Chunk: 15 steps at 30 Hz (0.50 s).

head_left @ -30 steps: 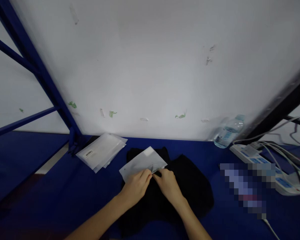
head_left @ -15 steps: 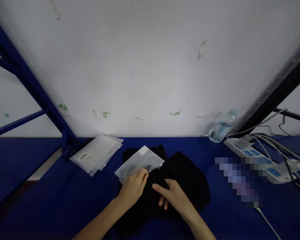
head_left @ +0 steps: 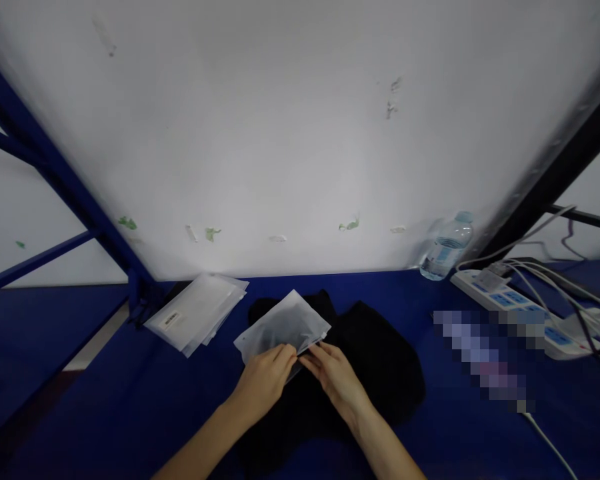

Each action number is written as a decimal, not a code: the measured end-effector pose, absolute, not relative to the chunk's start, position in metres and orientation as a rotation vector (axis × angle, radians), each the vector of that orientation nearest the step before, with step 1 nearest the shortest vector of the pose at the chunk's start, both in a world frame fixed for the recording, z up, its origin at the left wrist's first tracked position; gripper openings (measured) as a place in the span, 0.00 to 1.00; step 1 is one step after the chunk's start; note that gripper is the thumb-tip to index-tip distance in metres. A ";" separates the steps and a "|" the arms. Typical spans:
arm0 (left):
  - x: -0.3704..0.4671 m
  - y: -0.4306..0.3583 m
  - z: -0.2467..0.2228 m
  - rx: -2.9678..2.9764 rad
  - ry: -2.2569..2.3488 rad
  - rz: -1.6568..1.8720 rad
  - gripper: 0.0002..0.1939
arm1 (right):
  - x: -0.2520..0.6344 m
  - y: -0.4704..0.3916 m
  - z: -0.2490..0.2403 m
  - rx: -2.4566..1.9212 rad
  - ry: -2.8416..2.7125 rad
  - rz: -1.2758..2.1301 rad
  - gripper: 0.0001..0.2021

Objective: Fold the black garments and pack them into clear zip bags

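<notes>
A frosted zip bag lies tilted over black cloth in the middle of the blue table. Its open edge faces me, with a small slider at the right corner. My left hand pinches that edge near its middle. Close beside it, my right hand has its fingers closed on the same edge, nearer the slider. Something dark shows through the bag; what it is I cannot make out. To the left lies a small stack of similar frosted bags, the top one with a barcode label.
At the right are a white power strip with plugs and tangled cables, and a blurred-out object with a white cable. A clear water bottle stands by the white wall. A blue frame post rises at the left.
My right hand has moved left and up from the black cloth to the bag's edge and closed there. The bag's opening now looks flatter. The camera view has shifted slightly.
</notes>
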<state>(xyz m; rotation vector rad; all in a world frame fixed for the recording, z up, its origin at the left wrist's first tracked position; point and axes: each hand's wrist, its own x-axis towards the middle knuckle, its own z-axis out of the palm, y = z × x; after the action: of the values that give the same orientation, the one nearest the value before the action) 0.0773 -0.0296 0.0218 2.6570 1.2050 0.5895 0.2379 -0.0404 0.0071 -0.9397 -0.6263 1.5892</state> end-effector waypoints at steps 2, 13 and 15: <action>0.077 -0.029 0.017 2.670 1.180 0.622 0.11 | 0.246 -0.040 0.004 -1.033 -0.631 1.586 0.19; 0.079 -0.027 0.034 2.555 1.124 0.781 0.11 | 0.211 -0.045 0.004 -1.090 -0.636 1.612 0.25; 0.073 -0.021 0.038 2.553 1.172 0.765 0.12 | 0.212 -0.049 0.005 -1.121 -0.609 1.554 0.27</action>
<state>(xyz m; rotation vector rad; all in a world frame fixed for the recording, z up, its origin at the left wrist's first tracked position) 0.0727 -0.0213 0.0380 2.5535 1.1716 0.7646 0.2121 -0.0487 0.0045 -1.1208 -0.6086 1.5536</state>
